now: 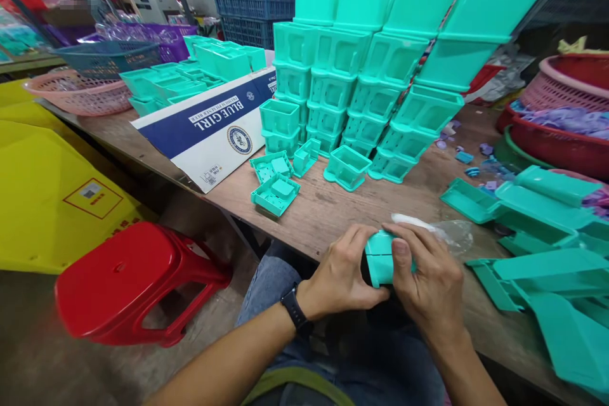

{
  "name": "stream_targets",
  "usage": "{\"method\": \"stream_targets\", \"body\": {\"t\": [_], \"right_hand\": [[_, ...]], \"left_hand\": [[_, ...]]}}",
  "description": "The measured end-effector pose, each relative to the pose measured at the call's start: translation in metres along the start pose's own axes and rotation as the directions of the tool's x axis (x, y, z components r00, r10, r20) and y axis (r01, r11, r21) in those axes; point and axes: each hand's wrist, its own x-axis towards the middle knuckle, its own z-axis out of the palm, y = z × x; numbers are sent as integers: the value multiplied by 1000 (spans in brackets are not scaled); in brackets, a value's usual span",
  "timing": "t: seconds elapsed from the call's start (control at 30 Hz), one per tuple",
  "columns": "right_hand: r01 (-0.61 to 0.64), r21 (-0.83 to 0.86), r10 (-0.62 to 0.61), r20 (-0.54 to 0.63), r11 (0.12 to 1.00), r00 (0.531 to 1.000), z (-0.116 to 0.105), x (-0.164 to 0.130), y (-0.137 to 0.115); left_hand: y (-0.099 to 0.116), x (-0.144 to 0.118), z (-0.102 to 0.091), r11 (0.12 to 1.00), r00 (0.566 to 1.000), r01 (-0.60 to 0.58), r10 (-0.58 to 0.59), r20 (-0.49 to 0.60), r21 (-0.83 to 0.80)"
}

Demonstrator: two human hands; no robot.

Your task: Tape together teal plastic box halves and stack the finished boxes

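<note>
The small teal plastic box (379, 258) is mostly covered by the left hand (340, 276) and right hand (425, 279), the flat teal plastic panels (566, 304) run off the right edge, and a blurred patch hides something top left

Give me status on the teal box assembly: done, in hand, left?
Done: tall stacks of teal boxes fill the back of the wooden table, more behind the Blue Girl carton. In hand: left hand and right hand both grip one teal part at the table edge. Left: loose small inserts and long teal pieces on the right lie unassembled.
</note>
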Motion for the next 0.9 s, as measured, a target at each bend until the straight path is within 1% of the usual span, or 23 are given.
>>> {"method": "stream_targets", "body": {"t": [0.17,0.27,0.4,0.5,0.6,0.7,0.73,0.8,0.83,0.9], "right_hand": [[-46,-2,45,-92,999,995,1,0,1],[-68,3,67,-117,998,991,2,1,1],[-69,32,72,-104,997,992,3,2,2],[-115,92,124,-90,989,988,2,0,3],[-201,152,213,-72,968,974,0,-9,8],[-302,235,317,-28,924,948,-1,-27,29],[-332,276,345,3,902,939,0,-34,39],[-329,327,313,102,886,944,3,-49,61],[-344,325,312,147,881,939,5,-56,70],[-354,298,294,227,887,928,10,-68,81]], "left_hand": [[11,2,9,999,999,26,-25,-42,23],[13,2,12,998,997,42,-39,-61,52],[9,2,10,998,999,41,-40,-30,46],[4,-1,11,999,999,29,-29,-20,-22],[1,-4,15,991,994,89,-96,-58,-104],[3,-5,15,974,980,167,-182,-82,-156],[4,-4,14,958,969,212,-231,-86,-193],[5,-3,8,890,932,319,-357,-63,-325],[4,-2,5,834,909,364,-415,-36,-415],[0,-1,-1,681,868,416,-494,41,-603]]}}
